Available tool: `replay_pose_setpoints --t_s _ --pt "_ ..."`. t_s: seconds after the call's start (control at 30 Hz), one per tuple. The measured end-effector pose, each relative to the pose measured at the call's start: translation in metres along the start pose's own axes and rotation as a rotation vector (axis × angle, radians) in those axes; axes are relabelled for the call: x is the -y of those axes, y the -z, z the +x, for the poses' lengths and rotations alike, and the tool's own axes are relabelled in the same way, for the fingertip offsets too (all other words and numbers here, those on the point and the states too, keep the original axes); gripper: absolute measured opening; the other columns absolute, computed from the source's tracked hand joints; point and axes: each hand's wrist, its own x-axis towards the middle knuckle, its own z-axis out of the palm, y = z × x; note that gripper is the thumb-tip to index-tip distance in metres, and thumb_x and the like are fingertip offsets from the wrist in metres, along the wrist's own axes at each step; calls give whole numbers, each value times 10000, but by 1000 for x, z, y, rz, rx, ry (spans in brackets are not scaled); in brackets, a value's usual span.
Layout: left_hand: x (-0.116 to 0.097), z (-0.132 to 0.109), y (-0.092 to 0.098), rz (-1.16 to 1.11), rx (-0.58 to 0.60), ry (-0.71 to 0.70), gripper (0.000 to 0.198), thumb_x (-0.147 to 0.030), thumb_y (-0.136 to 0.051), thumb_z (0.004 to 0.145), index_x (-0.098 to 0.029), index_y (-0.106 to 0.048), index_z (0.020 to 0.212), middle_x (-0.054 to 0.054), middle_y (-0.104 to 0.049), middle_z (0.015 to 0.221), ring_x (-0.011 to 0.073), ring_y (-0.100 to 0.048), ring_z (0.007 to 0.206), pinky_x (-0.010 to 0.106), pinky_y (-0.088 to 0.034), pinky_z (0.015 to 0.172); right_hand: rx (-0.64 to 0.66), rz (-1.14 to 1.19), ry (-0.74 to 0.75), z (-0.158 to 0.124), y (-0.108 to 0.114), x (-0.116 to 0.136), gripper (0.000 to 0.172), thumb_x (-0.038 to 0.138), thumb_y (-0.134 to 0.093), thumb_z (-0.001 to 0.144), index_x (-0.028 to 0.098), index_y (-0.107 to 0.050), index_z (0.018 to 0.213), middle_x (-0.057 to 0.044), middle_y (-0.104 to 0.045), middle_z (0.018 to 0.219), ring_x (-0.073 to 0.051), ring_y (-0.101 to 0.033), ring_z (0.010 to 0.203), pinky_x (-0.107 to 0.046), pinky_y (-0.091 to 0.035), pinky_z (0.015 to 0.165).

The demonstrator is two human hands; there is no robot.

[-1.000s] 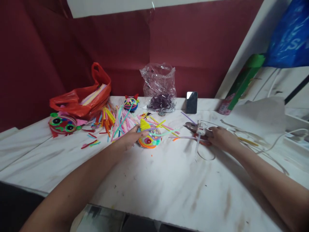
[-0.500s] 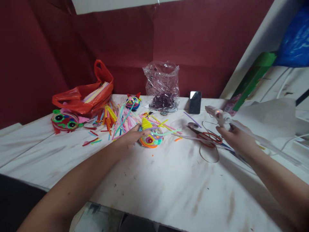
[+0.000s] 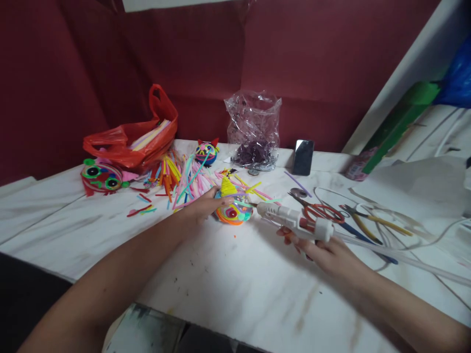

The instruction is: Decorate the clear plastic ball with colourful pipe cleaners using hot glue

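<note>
My left hand (image 3: 206, 205) grips a round craft ball (image 3: 233, 212) from its left side. The ball is covered in coloured pipe cleaners, with a yellow cone on top and a red eye in front. A pale green pipe cleaner (image 3: 272, 200) sticks out to its right. My right hand (image 3: 312, 249) is closed round the handle of a white hot glue gun (image 3: 290, 218), whose nozzle points left at the ball's right side. Whether the tip touches the ball I cannot tell. A long clear glue stick (image 3: 401, 254) runs out of the gun's back.
Red-handled scissors (image 3: 324, 213) and yellow-handled pliers (image 3: 368, 226) lie right of the gun. Behind stand a phone (image 3: 303, 158) and a clear plastic bag (image 3: 253, 127). Left are a red bag (image 3: 136, 152), loose pipe cleaners (image 3: 187, 184) and two finished-looking craft balls (image 3: 101, 177).
My right hand has brought the glue gun left and down, from above the scissors to the ball's right side. My left hand stays on the ball. The view has shifted slightly.
</note>
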Motion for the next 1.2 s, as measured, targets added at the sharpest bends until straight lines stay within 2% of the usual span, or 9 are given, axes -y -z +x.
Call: replay_pose_setpoints --t_s 0.13,0.33,0.67,0.97,1.2 --pt "-3 -2 -4 16 -16 10 635 -378 -812 637 -254 -526 1189 40 -717 1062 227 -708 919 350 -576 800 10 -21 101 -1 -7 4 432 557 -523 837 223 -721 1026 -108 -734 1002 -290 -675 921 -400 -556 798" --pt "-5 -3 -6 47 -22 -7 590 -389 -796 636 -239 -542 1147 34 -716 1028 211 -702 886 321 -574 745 24 48 217 -3 -13 17 273 401 -523 836 194 -685 910 -76 -723 811 -241 -676 721 -327 -564 623" --pt "-1 3 -4 86 13 -28 627 -405 -790 643 -246 -524 1189 44 -708 1088 194 -705 856 272 -563 675 -9 32 280 -1 -18 10 188 337 -521 833 223 -670 841 -51 -689 742 -233 -657 696 -340 -567 625" --pt "-2 3 -4 91 6 -23 590 -375 -786 661 -252 -530 1178 18 -715 998 153 -695 749 226 -541 596 6 36 263 -3 -18 16 182 313 -493 845 208 -637 884 -49 -694 776 -218 -668 729 -315 -563 655" --pt "-1 3 -4 78 4 -31 610 -385 -801 630 -241 -533 1158 30 -707 1033 172 -700 812 254 -548 670 2 8 245 -3 -16 16 197 340 -516 839 219 -668 871 -47 -690 764 -224 -655 724 -309 -565 612"
